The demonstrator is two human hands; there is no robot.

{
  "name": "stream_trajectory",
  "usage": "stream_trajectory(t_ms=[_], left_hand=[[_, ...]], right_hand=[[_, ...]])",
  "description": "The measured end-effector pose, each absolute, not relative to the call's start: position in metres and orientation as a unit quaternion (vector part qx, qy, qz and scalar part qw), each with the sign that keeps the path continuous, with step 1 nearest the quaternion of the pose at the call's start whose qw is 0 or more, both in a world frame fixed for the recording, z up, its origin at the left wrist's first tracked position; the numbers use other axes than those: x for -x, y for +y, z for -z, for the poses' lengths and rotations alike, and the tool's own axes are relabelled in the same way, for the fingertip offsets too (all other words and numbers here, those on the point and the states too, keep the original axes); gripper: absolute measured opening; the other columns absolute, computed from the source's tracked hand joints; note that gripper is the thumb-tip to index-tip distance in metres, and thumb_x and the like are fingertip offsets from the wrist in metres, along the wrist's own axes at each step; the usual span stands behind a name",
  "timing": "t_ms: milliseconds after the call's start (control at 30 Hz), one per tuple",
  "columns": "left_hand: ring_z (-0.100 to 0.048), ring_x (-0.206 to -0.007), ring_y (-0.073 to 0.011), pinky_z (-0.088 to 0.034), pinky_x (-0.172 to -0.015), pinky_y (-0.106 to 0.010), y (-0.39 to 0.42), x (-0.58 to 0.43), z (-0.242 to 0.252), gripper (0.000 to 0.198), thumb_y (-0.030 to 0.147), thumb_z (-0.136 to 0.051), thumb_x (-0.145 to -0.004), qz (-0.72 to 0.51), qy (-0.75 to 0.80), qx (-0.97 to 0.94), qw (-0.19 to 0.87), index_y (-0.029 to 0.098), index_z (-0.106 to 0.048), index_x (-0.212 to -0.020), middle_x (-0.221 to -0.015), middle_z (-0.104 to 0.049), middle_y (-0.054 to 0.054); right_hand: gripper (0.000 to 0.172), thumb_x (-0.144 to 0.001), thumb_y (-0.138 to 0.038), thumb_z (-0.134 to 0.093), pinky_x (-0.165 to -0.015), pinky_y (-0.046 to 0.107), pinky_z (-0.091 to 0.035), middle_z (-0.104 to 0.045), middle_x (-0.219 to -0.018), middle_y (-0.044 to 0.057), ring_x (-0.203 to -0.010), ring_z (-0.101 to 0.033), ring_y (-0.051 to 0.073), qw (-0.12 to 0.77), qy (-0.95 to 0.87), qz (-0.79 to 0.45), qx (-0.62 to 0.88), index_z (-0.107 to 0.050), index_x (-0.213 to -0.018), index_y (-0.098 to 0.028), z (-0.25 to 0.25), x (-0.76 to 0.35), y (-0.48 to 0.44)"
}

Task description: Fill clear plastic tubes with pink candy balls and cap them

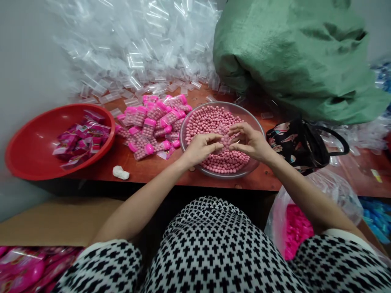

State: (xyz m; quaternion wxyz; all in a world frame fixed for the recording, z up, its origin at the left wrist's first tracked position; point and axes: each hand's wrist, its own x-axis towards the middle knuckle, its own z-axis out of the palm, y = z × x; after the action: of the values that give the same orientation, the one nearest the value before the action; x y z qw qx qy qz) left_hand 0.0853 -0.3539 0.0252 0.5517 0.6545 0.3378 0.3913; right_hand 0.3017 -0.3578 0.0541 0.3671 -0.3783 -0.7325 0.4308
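Pinches between part-closed fingertips of left hand (200,148) and right hand (253,143) a clear bead-filled container (225,141), right over loose, smooth pink beads (207,122) in a round metal bowl (253,121). Can't tell long axis or direction, too blurred. Leftward: heaped pink-capped containers (149,126), then glossy packets (80,143), print unreadable, in a red plastic basin (33,142).

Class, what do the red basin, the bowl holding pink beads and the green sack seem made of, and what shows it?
Red basin: probably smooth, glossy plastic; even colour with soft highlights.
Bowl: grey, apparently metal, from its shiny rim, though grey plastic is possible.
Green sack: likely woven plastic, with a slight sheen and stiff-looking creases; coated cloth is possible.
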Motion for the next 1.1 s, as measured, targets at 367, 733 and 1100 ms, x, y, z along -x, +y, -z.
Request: stream_trajectory(t_ms=[367,733,1100], left_hand=[[-0.073,-0.085,-0.0202,-0.059,-0.078,-0.031,-0.355,-0.085,-0.019,0.036,0.037,-0.074,-0.080,-0.394,0.382,-0.655,0.519,0.014,-0.078,-0.107,-0.100,-0.078,-0.009],[-0.073,-0.090,-0.0218,-0.059,-0.084,-0.033,-0.357,-0.084,-0.021,0.037,0.036,-0.074,-0.078,-0.389,0.400,-0.648,0.519,0.014,-0.079,-0.107,-0.104,-0.079,-0.007],[-0.073,-0.100,-0.0241,-0.057,-0.095,-0.038,-0.358,-0.084,-0.023,0.032,0.033,-0.073,-0.079,-0.386,0.389,-0.662,0.511,0.016,-0.079,-0.105,-0.107,-0.079,-0.008]], right_hand=[[0.028,-0.084,-0.039,-0.074,-0.063,0.024,-0.051,-0.069,-0.093,0.001,-0.069,-0.066,0.013,0.330,-0.785,-0.375,0.367,-0.061,-0.103,-0.022,-0.038,-0.310,-0.358],[0.018,-0.087,-0.034,-0.070,-0.059,0.022,-0.043,-0.060,-0.070,-0.003,-0.061,-0.055,0.011,0.301,-0.831,-0.302,0.358,-0.058,-0.089,-0.021,-0.038,-0.311,-0.358],[0.015,-0.090,-0.033,-0.064,-0.061,0.023,-0.040,-0.060,-0.074,-0.001,-0.064,-0.053,0.011,0.273,-0.858,-0.269,0.343,-0.056,-0.088,-0.020,-0.039,-0.308,-0.357]])
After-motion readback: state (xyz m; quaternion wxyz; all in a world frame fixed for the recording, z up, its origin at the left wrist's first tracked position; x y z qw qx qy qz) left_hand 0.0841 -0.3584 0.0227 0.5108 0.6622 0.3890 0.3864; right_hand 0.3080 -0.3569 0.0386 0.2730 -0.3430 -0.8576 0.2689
